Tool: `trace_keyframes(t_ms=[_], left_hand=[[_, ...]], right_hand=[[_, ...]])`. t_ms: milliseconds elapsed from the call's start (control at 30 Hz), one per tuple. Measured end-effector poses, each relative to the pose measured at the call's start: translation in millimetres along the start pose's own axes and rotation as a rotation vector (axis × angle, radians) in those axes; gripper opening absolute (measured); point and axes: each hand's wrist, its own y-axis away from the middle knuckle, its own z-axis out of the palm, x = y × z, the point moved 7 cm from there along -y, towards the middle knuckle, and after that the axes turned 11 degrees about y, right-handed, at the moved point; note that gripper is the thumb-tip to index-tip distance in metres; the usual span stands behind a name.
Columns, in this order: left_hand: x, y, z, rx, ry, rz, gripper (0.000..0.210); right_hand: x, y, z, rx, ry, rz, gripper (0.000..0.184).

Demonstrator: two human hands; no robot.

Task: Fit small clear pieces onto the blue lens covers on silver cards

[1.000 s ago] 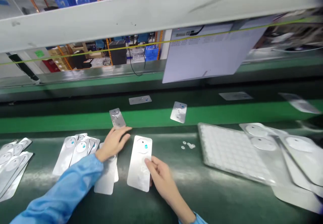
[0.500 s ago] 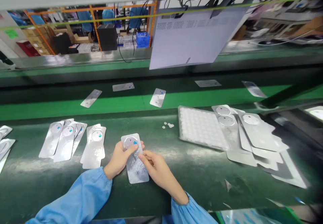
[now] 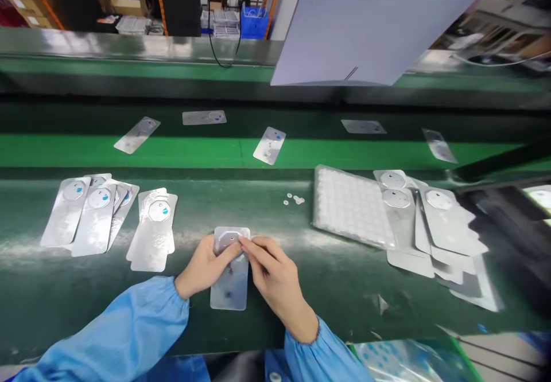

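Observation:
A thin silvery rectangular panel [image 3: 229,290] with rounded corners lies upright in front of me, a small hole showing in the round area near its top. My left hand [image 3: 209,264] grips its left side, the thumb laid across the front just below that round area. From the right, my right hand [image 3: 275,276] brings its fingertips together at the panel's upper right edge, against the left thumb tip. Whatever those fingertips pinch is hidden. To the left, a small stack of similar panels [image 3: 150,244] shows a blue mark in its top circle.
Another stack of panels [image 3: 93,227] lies farther left. Small white rings [image 3: 298,199] sit beside a clear-wrapped tray of white pieces [image 3: 350,207]; overlapping panels [image 3: 451,227] spread right of it. Single panels [image 3: 270,145] lie along the green strip beyond. A plastic bag [image 3: 400,362] is at lower right.
My right hand has moved up from the panel's right side to its round area, and the blue mark there is out of sight. The view has tipped downward.

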Motion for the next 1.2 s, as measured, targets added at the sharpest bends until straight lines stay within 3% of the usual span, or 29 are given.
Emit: trace_keyframes(t_ms=[300, 500, 600, 700, 800, 1033, 1200], left_hand=[[-12.6, 2.3, -10.3, 0.086, 0.092, -0.077, 0.039], [-10.9, 1.0, -11.2, 0.122, 0.108, -0.105, 0.036], [-14.2, 0.6, -16.5, 0.21, 0.144, -0.146, 0.033], [-17.1, -0.1, -19.4, 0.262, 0.18, -0.156, 0.034], [-17.0, -2.0, -15.9, 0.205, 0.181, -0.135, 0.038], [-6.1, 2.6, -5.9, 0.033, 0.017, -0.02, 0.044], [-8.2, 1.2, -7.7, 0.051, 0.024, -0.025, 0.042]], right_hand=[[-3.0, -10.0, -4.6, -0.089, 0.048, 0.021, 0.02], [-7.8, -10.2, -2.6, -0.099, 0.125, -0.078, 0.019], [-4.5, -8.9, -0.4, -0.077, 0.007, -0.068, 0.021], [5.4, -9.3, 0.1, -0.022, -0.186, 0.074, 0.018], [12.0, -9.7, 1.3, 0.001, -0.26, 0.193, 0.014], [1.7, -9.0, 3.7, -0.104, 0.022, 0.046, 0.018], [1.5, -3.9, 6.1, -0.125, 0.1, 0.019, 0.023]])
